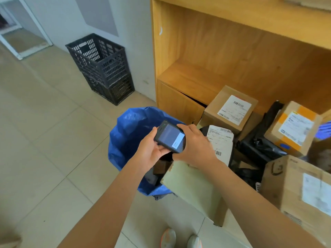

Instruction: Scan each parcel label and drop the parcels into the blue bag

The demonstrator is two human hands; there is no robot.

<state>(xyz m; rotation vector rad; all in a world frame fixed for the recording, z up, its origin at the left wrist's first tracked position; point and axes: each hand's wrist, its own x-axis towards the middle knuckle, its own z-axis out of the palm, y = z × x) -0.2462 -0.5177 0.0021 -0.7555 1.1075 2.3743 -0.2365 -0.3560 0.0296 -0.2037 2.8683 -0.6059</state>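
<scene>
both hands, left hand (150, 149) and right hand (195, 145), have a grip grasping the handheld scanner (169, 136) above the open blue bag (125, 133).

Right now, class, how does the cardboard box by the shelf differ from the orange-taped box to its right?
The cardboard box by the shelf is plain brown; the orange-taped box carries orange tape and a blue patch. The first box's label shows clear barcodes; the second box's label is mostly text. Both are cardboard with white labels facing up.

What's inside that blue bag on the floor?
The blue bag already holds parcels: a brown box and a grey packet show at its mouth. Both hands, the scanner and a tilted carton hide the rest.
</scene>
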